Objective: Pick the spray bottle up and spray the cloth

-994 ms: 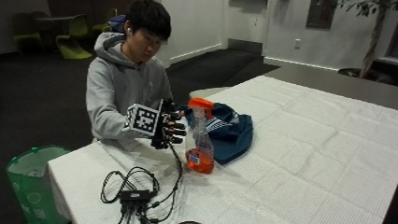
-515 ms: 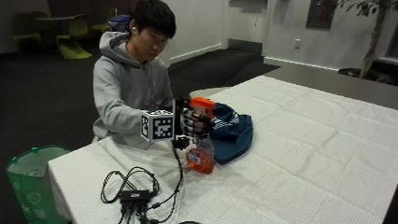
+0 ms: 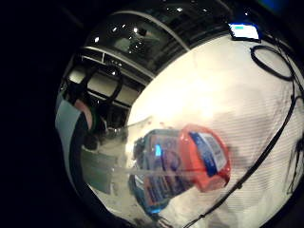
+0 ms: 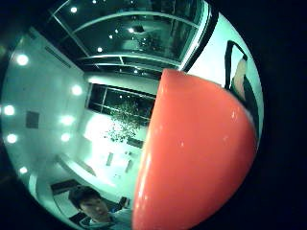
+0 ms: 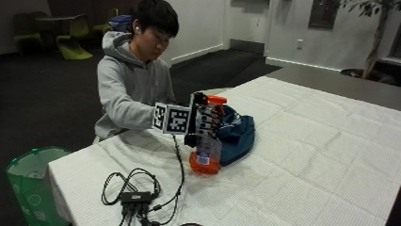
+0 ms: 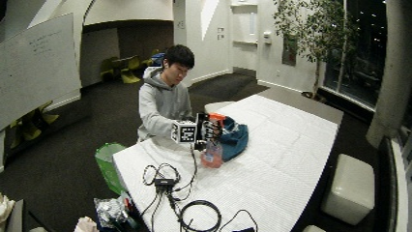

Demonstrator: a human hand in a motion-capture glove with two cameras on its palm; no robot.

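Spray bottle stands upright on the long table, which wears a white ribbed cover, in a dim room with dark floor, pale walls and a potted tree at the far windows; one bottle only, clear with orange liquid low in it and an orange head, its base on the cover; one blue cloth lies bunched just behind the bottle, touching it or nearly so; one small black box with looped cables sits on the cover near the bottle, toward the table's near end; one green bin stands on the floor off that end; the gloved right hand is at the bottle's neck, just under the head, its fingers curled round it from the person's side; the thumb-side palm view is largely filled by the orange head; the little-finger-side palm view looks down the labelled bottle to the cover.
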